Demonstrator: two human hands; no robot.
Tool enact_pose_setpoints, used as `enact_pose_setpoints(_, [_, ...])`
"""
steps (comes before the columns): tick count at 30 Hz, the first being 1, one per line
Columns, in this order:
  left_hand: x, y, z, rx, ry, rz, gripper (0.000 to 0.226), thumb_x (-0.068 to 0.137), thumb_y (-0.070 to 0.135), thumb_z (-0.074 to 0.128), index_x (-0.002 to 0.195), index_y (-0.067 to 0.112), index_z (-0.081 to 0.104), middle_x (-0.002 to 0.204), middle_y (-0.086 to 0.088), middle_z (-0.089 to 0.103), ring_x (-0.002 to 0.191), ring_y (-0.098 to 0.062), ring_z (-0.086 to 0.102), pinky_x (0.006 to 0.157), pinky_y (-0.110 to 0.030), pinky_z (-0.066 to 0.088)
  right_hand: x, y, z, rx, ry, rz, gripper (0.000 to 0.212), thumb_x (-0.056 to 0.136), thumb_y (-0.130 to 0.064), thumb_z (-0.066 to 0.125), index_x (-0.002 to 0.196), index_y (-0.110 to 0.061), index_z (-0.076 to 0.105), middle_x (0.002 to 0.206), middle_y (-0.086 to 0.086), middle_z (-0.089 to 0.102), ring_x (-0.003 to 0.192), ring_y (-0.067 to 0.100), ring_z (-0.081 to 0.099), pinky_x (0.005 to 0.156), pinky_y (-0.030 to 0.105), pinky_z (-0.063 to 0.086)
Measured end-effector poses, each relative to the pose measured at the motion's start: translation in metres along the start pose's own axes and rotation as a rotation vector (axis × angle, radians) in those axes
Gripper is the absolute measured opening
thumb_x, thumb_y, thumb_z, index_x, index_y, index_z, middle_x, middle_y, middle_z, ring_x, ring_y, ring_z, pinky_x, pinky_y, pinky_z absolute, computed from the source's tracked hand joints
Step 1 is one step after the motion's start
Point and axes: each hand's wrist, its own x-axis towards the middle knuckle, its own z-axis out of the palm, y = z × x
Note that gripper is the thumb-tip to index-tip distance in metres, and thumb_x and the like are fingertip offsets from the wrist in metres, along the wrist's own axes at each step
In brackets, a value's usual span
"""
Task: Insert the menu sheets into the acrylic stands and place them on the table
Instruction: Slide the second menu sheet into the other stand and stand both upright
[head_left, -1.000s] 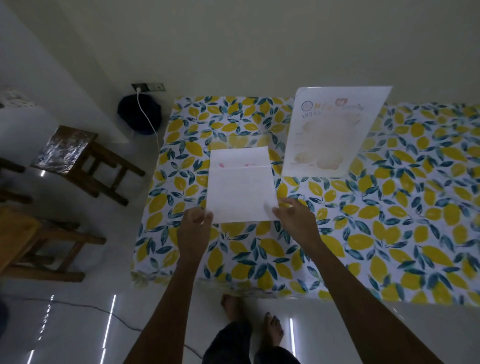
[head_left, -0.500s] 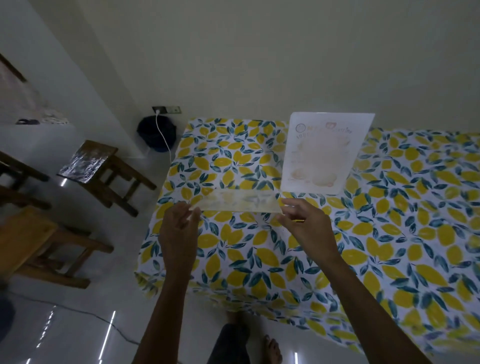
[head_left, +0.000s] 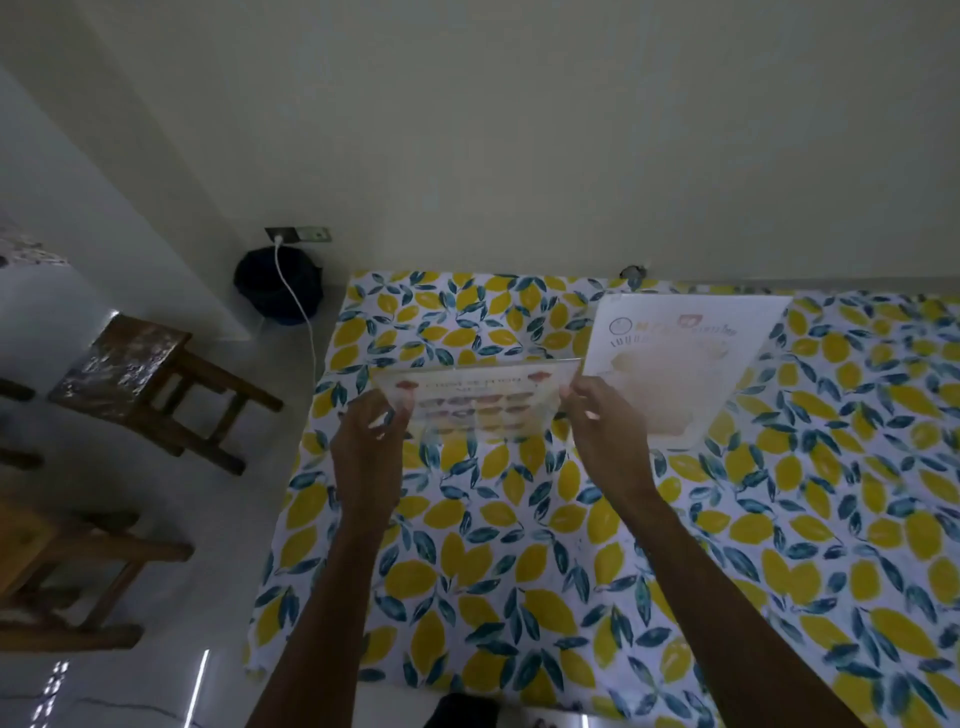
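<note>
A dim room with a plain pale wall (head_left: 519, 130) and a glossy light floor (head_left: 171, 519) surrounds a table (head_left: 519, 545) pushed against the wall and covered by a cloth printed with yellow lemons and teal leaves. To the left of the table stand two dark wooden stools, one (head_left: 140, 379) further back and one (head_left: 57, 571) nearer the camera, and in the corner sits a dark round bin (head_left: 278, 283) below a wall socket (head_left: 298, 235) from which a white cable (head_left: 298, 306) hangs. On the far right part of the table an acrylic stand with a menu sheet (head_left: 680, 364) stands upright, its printed face toward the camera and its heading at the top. Just to its left, above the table's far left part, a second acrylic stand (head_left: 475, 400) carrying a colourful menu sheet is held with its long axis running left to right; it is tilted so that its face points upward and toward the camera, showing rows of small coloured pictures under a line of lettering too blurred to read. The left hand (head_left: 366, 457) pinches the stand's left edge with fingers curled close, and the right hand (head_left: 605, 436) grips its right edge the same way.
</note>
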Motion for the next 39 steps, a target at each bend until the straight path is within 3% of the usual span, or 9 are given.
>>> enact_pose_setpoints(3, [0.031,-0.010,0.006,0.017,-0.076,0.035,0.014,0.095,0.035,0.063,0.104,0.025,0.065,0.092,0.014,0.062,0.082,-0.002,0.058,0.065,-0.004,0.037,0.012,0.024,0.032,-0.044,0.026,-0.026,0.016,0.101,-0.034,0.047,0.094,-0.021,0.053,0.070,0.000,0.060,0.067,0.020,0.064,0.061,0.040,0.054])
enact_pose_setpoints(6, [0.054,-0.024,0.017,0.117,-0.139,0.112,0.024,0.096,0.039,0.060,0.085,0.018,0.059,0.079,0.004,0.059,0.070,-0.014,0.055,0.061,-0.015,0.038,0.016,0.044,0.056,-0.065,0.033,-0.004,0.014,0.100,-0.025,0.052,0.088,-0.026,0.045,0.062,-0.015,0.046,0.057,-0.005,0.052,0.053,0.011,0.040])
enact_pose_setpoints(7, [0.058,-0.028,0.021,0.112,-0.158,0.090,0.025,0.096,0.040,0.061,0.084,0.018,0.058,0.078,0.004,0.059,0.070,-0.013,0.055,0.063,-0.016,0.040,0.017,0.050,0.063,-0.080,0.026,0.034,0.013,0.100,-0.023,0.052,0.089,-0.025,0.046,0.064,-0.016,0.046,0.058,-0.006,0.050,0.053,0.009,0.038])
enact_pose_setpoints(10, [0.068,-0.035,0.030,0.131,-0.171,0.077,0.027,0.094,0.045,0.062,0.090,0.018,0.064,0.083,0.005,0.065,0.075,-0.011,0.061,0.067,-0.032,0.049,0.023,0.067,0.080,-0.136,0.025,0.135,0.017,0.099,-0.020,0.053,0.085,-0.026,0.044,0.061,-0.010,0.050,0.052,0.004,0.051,0.050,0.024,0.039])
enact_pose_setpoints(15, [0.073,-0.049,0.036,0.146,-0.224,0.126,0.014,0.095,0.034,0.064,0.084,0.030,0.057,0.074,0.011,0.061,0.069,0.007,0.060,0.057,-0.009,0.039,0.035,0.076,0.094,-0.194,0.059,0.193,0.022,0.100,-0.032,0.050,0.086,-0.016,0.054,0.069,0.013,0.067,0.060,0.026,0.064,0.054,0.040,0.051])
enact_pose_setpoints(18, [0.074,-0.059,0.039,0.166,-0.249,0.148,0.015,0.097,0.037,0.057,0.083,0.031,0.057,0.073,0.007,0.061,0.066,0.001,0.060,0.056,-0.020,0.043,0.038,0.077,0.096,-0.215,0.062,0.198,0.023,0.099,-0.034,0.049,0.091,-0.015,0.058,0.072,0.013,0.069,0.064,0.028,0.065,0.056,0.040,0.052])
enact_pose_setpoints(24, [0.071,-0.072,0.043,0.193,-0.251,0.081,0.031,0.096,0.040,0.059,0.100,0.011,0.068,0.089,-0.004,0.071,0.082,-0.015,0.068,0.060,-0.015,0.040,0.035,0.078,0.094,-0.229,0.039,0.189,0.021,0.100,-0.035,0.047,0.091,-0.018,0.055,0.068,0.007,0.064,0.058,0.021,0.061,0.054,0.036,0.048])
enact_pose_setpoints(31, [0.064,-0.071,0.039,0.143,-0.234,0.060,0.026,0.096,0.040,0.059,0.097,0.014,0.066,0.086,-0.002,0.069,0.082,-0.015,0.068,0.062,-0.023,0.040,0.029,0.082,0.091,-0.232,0.016,0.152,0.024,0.100,-0.039,0.046,0.088,-0.019,0.052,0.061,0.006,0.059,0.052,0.020,0.058,0.050,0.040,0.048])
enact_pose_setpoints(39, [0.058,-0.066,0.040,0.123,-0.201,0.108,0.018,0.098,0.029,0.059,0.101,0.014,0.068,0.094,-0.002,0.071,0.084,-0.014,0.067,0.063,-0.013,0.042,0.028,0.076,0.092,-0.240,0.035,0.155,0.025,0.100,-0.036,0.047,0.096,-0.014,0.056,0.061,0.004,0.058,0.051,0.021,0.056,0.048,0.032,0.040])
